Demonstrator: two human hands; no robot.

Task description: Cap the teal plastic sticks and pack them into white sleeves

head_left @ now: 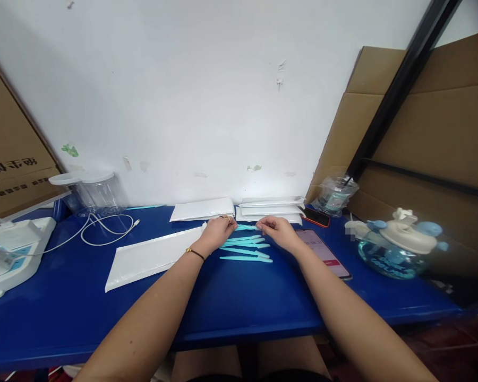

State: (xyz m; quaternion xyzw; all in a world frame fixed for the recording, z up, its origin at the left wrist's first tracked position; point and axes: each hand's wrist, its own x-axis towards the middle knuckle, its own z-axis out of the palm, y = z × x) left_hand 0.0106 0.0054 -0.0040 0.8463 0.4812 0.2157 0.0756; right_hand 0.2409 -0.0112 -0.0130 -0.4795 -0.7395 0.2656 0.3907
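Between my two hands lies a slim turquoise eyebrow razor point(247, 227). My left hand point(218, 232) is closed in a pinch at its left end. At the other end, the thumb and fingertips of my right hand point(278, 231) close on it. Several more turquoise eyebrow razors point(245, 252) lie in a loose row on the blue table just below my hands, roughly parallel. A white padded mailer point(149, 256) lies flat to the left, with its right end behind my left wrist. Beyond my hands, by the wall, are another white mailer point(201, 209) and a stack of white mailers point(270, 210).
On the right, a phone point(322, 252) lies partly under my right forearm, near a red-edged phone point(316, 217) and a drink bottle point(396, 246). A power strip point(22, 257), white cable point(103, 243) and clear jars point(97, 193) occupy the left. A wall point(207, 106) bounds the blue table point(247, 302).
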